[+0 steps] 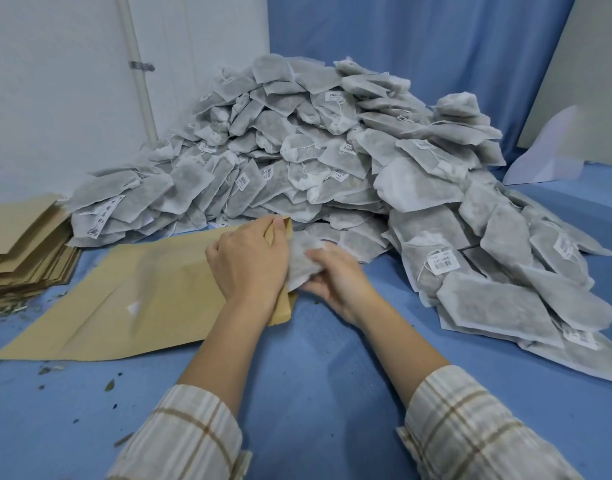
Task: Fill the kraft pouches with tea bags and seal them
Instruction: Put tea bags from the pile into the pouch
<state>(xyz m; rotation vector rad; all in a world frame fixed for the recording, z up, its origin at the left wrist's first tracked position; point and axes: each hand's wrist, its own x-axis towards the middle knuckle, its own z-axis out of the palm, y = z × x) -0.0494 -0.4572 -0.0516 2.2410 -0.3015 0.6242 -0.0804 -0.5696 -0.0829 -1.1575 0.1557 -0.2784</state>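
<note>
Two hands meet at the mouth of one kraft pouch (138, 299), which lies flat on the blue surface (332, 368) with its opening turned toward the tea-bag heap (318, 161). That orientation looks deliberate: the mouth faces the supply, so each bag has only a short way to go. The left hand (249, 261) has its fingers curled over the pouch's upper lip near the far corner, apparently lifting it so the mouth gapes instead of lying closed. The right hand (335, 275) pinches a tea bag (304, 259) from below and behind, its leading edge right at the opening and partly hidden by the left hand; whether it is already inside I cannot tell. Holding it by the trailing end probably lets the hand push it in flat without crumpling it.

The heap sits just behind and to the right of the pouch, within easy reach of the right hand, while a stack of empty pouches (24, 251) waits at the far left, on the left hand's side. So each hand seems to have its own supply. Loose leaf crumbs (109, 385) dot the surface by the pouch's near edge. Sealing is not yet in hand; the pouch shows little bulge, so I judge the filling is early.
</note>
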